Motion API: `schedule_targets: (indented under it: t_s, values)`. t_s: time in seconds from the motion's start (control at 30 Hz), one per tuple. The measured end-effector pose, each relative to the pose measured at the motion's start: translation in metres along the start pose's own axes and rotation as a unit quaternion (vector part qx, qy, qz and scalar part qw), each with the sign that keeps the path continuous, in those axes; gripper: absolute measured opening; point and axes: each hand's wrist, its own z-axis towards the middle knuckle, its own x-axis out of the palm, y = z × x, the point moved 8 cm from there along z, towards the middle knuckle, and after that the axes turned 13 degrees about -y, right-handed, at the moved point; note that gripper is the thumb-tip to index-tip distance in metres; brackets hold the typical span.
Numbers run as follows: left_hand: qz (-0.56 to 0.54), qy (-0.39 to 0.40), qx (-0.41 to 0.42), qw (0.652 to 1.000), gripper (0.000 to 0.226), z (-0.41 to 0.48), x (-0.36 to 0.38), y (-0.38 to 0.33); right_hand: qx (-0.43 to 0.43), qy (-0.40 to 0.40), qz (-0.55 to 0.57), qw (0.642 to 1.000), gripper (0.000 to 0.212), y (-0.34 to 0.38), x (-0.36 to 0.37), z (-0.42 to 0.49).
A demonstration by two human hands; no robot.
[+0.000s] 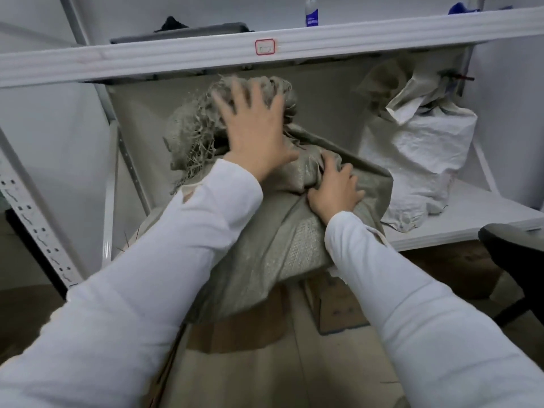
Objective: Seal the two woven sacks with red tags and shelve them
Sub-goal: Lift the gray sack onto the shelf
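Observation:
A grey-green woven sack [273,237] leans half on the white shelf board [477,213], its frayed bunched top pointing into the shelf bay. My left hand [254,134] presses flat with spread fingers on that bunched top. My right hand [335,189] grips a fold of the sack's cloth lower down. A white woven sack [418,148] stands upright at the right of the same shelf, its neck tied with a red tag [462,77]. No tag shows on the grey-green sack.
An upper shelf beam [294,45] with a red-bordered label runs just above the sacks. A bottle [312,11] and dark items stand on top. A perforated upright [35,225] rises at left. Flattened cardboard [265,363] covers the floor; a black chair [512,254] is at right.

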Motion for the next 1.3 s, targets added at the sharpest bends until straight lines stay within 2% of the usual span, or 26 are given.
schedule_targets:
  t_s: [0.07,0.1,0.2,0.27,0.43,0.5,0.63,0.83,0.93,1.03,1.1,1.17,1.23,1.3]
  values:
    - [-0.046,0.129,-0.084,0.987,0.114,-0.008,0.025,0.032,-0.001,-0.016,-0.001,1.000,0.059,-0.002,0.001,0.002]
    - [-0.067,0.170,-0.100,0.978,0.118,-0.014,0.035,0.040,-0.002,-0.028,-0.001,1.000,0.052,-0.003,0.000,0.003]
    - [-0.066,0.247,-0.074,0.964,0.136,-0.029,0.048,0.047,-0.008,-0.057,0.006,0.998,0.038,-0.007,-0.001,0.003]
    - [-0.071,0.272,-0.054,0.958,0.145,-0.036,0.052,0.047,-0.010,-0.079,0.026,0.996,0.034,-0.008,-0.001,0.003]
    - [-0.083,0.266,-0.009,0.960,0.143,-0.050,0.049,0.041,0.013,-0.157,0.149,0.976,0.017,0.003,-0.014,0.011]
    - [-0.080,0.256,-0.007,0.963,0.141,-0.053,0.049,0.044,-0.011,-0.171,0.189,0.967,0.013,0.021,-0.018,0.015]
    - [-0.077,0.221,-0.040,0.971,0.139,-0.053,0.050,0.066,-0.078,-0.181,0.275,0.941,0.017,0.067,-0.022,0.025]
    - [-0.093,0.173,-0.125,0.973,0.133,-0.052,0.050,0.101,-0.132,-0.171,0.368,0.904,0.026,0.135,-0.034,0.044]
    - [-0.141,0.128,-0.157,0.969,0.121,-0.051,0.052,0.098,-0.154,-0.164,0.364,0.904,0.020,0.151,-0.043,0.056]
    - [-0.181,0.120,-0.158,0.963,0.117,-0.052,0.069,0.074,-0.123,-0.167,0.336,0.919,0.019,0.128,-0.037,0.065]
    - [-0.195,0.146,-0.143,0.959,0.114,-0.060,0.090,0.051,-0.085,-0.153,0.277,0.945,0.017,0.092,-0.021,0.066]
    - [-0.201,0.187,-0.112,0.955,0.109,-0.072,0.114,0.027,-0.060,-0.100,0.220,0.969,0.012,0.051,0.002,0.060]
    - [-0.217,0.221,-0.076,0.948,0.108,-0.081,0.132,0.005,-0.040,-0.040,0.173,0.983,0.006,0.009,0.020,0.048]
    - [-0.238,0.252,-0.030,0.938,0.109,-0.086,0.142,-0.018,-0.011,-0.013,0.128,0.992,0.007,-0.030,0.029,0.037]
